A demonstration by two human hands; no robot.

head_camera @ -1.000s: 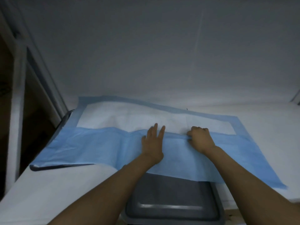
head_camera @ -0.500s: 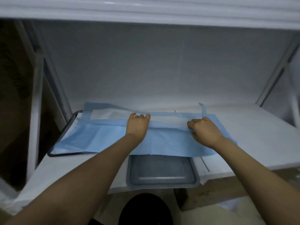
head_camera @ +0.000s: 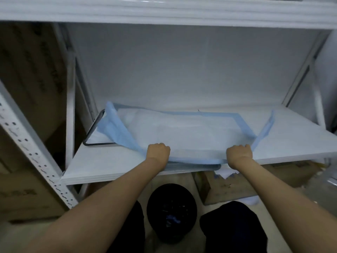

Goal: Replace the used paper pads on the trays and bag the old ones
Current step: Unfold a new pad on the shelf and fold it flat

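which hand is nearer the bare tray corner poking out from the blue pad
Left. The left hand grips the pad just right of that tray corner; the right hand grips it farther right.

White shelf [head_camera: 300, 137] under upper shelf [head_camera: 164, 13]; perforated upright [head_camera: 36, 157] at front left corner; cardboard boxes [head_camera: 23, 194] past left edge; cardboard box [head_camera: 222, 189] below front edge.

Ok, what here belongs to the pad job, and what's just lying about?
Job: blue-edged white paper pad; dark grey tray under it; left hand and right hand gripping its near edge; black round bin.
Lying about: brown cardboard boxes.
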